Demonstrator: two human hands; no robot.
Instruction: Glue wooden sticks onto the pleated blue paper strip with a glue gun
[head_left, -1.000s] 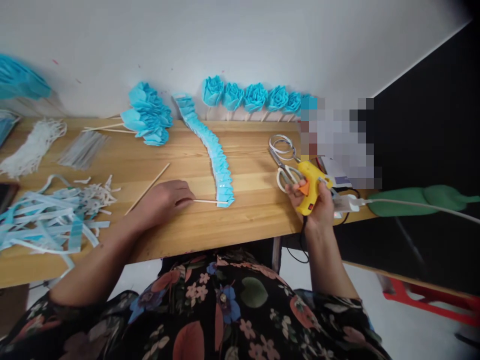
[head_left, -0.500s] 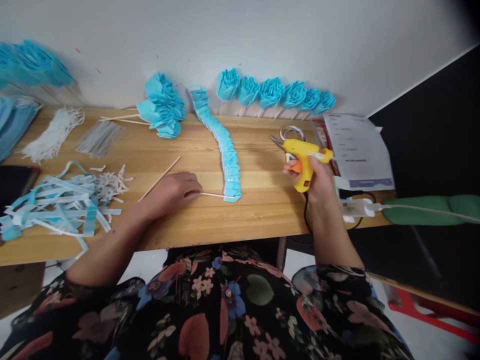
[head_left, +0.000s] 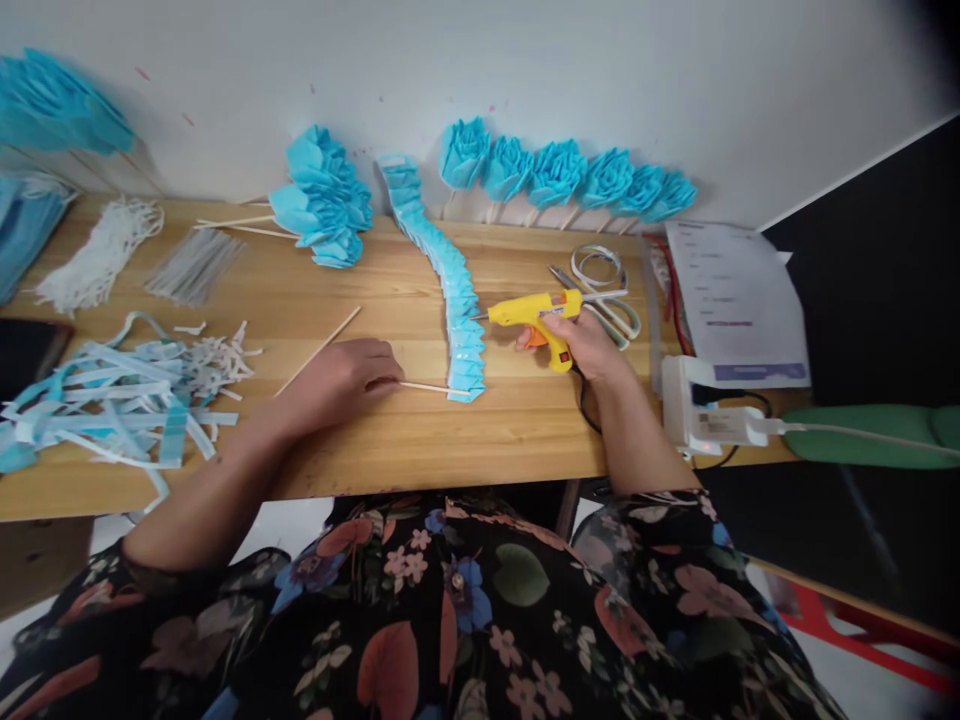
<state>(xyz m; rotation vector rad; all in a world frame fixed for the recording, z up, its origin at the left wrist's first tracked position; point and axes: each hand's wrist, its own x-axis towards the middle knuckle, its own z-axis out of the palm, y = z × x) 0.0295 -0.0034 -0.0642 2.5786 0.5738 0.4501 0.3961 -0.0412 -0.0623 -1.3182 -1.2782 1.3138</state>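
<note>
A long blue pleated strip (head_left: 442, 265) curves across the wooden table from the wall toward me. My left hand (head_left: 349, 380) rests on the table with its fingers closed on a thin wooden stick (head_left: 421, 387), whose far end lies across the strip's near end. In my right hand (head_left: 589, 345) is a yellow hot glue gun (head_left: 517, 310); its nozzle points left and meets the strip's right edge, though I cannot tell whether it touches. One finger is at the orange trigger (head_left: 536, 337). Another wooden stick (head_left: 319, 350) lies by my left wrist.
Blue paper flowers (head_left: 555, 172) on sticks lean along the wall, with more flowers (head_left: 322, 200) lying left of the strip. Scissors (head_left: 619, 318) lie behind the glue gun. Paper scraps (head_left: 120, 395) and wire bundles (head_left: 195, 265) cover the left side. A white power strip (head_left: 690, 405) stands at right.
My right hand has brought the glue gun leftward, with its nozzle now at the strip's edge and the scissors uncovered behind. My left hand still holds the stick in place.
</note>
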